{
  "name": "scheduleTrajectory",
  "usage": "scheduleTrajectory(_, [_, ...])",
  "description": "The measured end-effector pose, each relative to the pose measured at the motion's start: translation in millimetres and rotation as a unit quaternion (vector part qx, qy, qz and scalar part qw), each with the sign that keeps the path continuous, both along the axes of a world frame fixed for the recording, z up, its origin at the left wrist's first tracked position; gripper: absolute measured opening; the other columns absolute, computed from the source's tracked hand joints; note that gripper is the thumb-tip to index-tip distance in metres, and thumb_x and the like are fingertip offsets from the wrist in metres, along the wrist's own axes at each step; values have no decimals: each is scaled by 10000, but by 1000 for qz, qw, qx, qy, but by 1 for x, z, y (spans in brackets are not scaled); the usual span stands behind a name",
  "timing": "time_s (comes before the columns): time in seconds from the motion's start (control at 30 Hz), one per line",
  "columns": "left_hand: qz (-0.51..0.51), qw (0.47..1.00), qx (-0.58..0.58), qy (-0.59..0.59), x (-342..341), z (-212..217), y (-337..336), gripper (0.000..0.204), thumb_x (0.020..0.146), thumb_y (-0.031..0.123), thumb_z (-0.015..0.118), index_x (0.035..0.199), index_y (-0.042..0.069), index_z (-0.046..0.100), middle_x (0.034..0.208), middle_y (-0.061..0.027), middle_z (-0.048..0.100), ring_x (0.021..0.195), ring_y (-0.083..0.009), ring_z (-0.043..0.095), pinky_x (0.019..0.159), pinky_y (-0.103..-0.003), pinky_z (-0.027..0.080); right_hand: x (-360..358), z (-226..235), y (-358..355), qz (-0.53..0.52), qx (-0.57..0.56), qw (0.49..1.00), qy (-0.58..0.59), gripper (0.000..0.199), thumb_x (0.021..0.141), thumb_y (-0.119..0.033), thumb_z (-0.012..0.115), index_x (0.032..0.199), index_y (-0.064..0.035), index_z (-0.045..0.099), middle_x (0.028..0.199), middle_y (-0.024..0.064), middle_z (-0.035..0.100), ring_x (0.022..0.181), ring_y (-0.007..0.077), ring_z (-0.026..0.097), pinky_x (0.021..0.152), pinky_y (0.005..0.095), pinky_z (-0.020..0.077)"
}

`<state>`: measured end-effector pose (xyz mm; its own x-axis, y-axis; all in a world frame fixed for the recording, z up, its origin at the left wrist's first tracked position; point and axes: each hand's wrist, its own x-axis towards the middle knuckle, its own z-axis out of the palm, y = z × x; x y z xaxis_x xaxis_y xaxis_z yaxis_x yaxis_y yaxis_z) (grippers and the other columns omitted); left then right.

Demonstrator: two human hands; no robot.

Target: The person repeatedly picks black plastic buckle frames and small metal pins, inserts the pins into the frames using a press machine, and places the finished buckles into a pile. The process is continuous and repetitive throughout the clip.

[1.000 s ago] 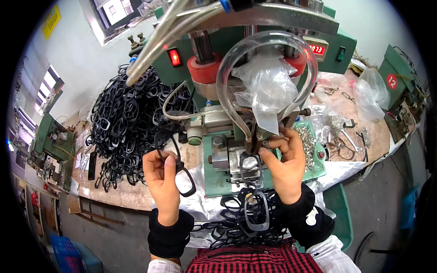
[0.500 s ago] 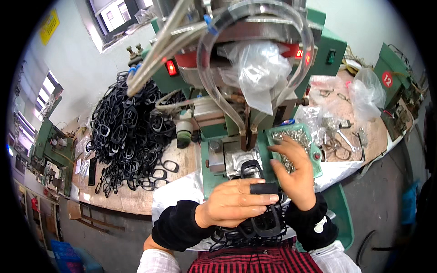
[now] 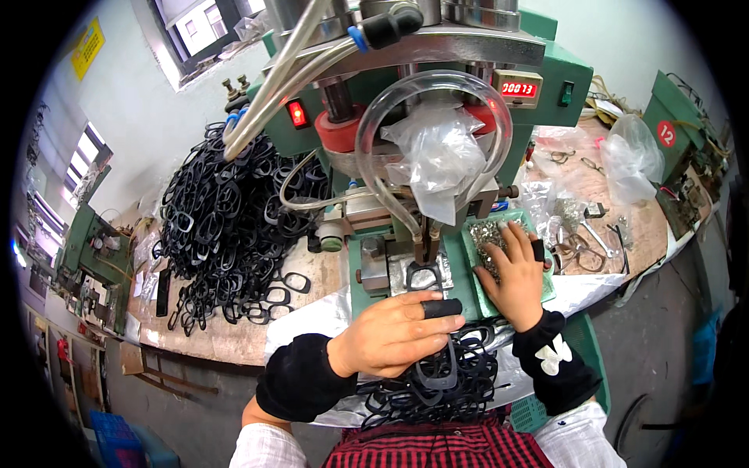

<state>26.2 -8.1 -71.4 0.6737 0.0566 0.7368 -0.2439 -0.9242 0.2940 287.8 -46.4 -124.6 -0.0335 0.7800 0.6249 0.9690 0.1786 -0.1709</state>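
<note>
My left hand (image 3: 402, 334) has its fingers closed round the near part of a black eyeglass frame (image 3: 437, 374). One rim of it reaches forward onto the metal block (image 3: 396, 274), under the press's two narrow prongs (image 3: 425, 248). Most of the frame's middle is hidden by my fingers. My right hand (image 3: 515, 281) is at the green tray (image 3: 552, 290), fingers apart, their tips among small metal parts (image 3: 488, 234). Whether a part lies under those fingertips cannot be made out. A black band wraps a finger on each hand.
Many black eyeglass frames (image 3: 218, 226) are heaped on the table at the left; more (image 3: 468, 366) lie in front of me. A green press (image 3: 562, 74) with a clear hose loop stands ahead. At the right are a wrench (image 3: 599, 240) and plastic bags (image 3: 630, 160).
My right hand has moved forward and deeper into the tray. The eyeglass frame's front rim has dropped onto the metal block below the prongs. The press's hose loop and red rings sit lower.
</note>
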Motion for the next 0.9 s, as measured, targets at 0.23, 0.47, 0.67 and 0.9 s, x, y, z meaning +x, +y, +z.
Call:
scheduleTrajectory(0.23, [362, 919, 153, -36, -71, 8, -53, 323, 869, 79, 670, 1189, 85, 630, 1201, -175, 687, 1033, -296, 684, 1137, -478, 373, 3, -8, 7, -83, -5, 995, 63, 167, 759, -42, 726, 887, 17, 636, 1262, 224, 611, 1211, 421, 551, 1006, 482, 462])
scheduleTrajectory(0.47, [699, 676, -5, -234, -198, 52, -52, 207, 974, 46, 596, 1168, -19, 624, 1186, -96, 659, 1048, -158, 603, 936, -285, 458, 14, -18, 5, -112, 2, 976, 187, 110, 848, -53, 701, 939, -5, 662, 873, 159, 696, 813, 359, 663, 728, 430, 508])
scheduleTrajectory(0.67, [709, 702, -6, 72, -184, -43, 19, 74, 814, 63, 713, 872, 65, 668, 889, -87, 653, 887, -314, 602, 776, -405, 476, 10, -21, 0, -80, 42, 948, 306, 130, 868, -17, 683, 993, 17, 690, 900, 151, 703, 819, 281, 676, 763, 356, 517])
scheduleTrajectory(0.9, [802, 499, -93, 315, -172, -119, 102, 195, 779, 247, 717, 769, 52, 714, 803, -186, 716, 766, -377, 711, 657, -460, 571, 28, -48, -30, -36, 83, 748, 657, 224, 947, -52, 664, 1152, 36, 671, 1046, 68, 697, 952, 118, 636, 860, 236, 488])
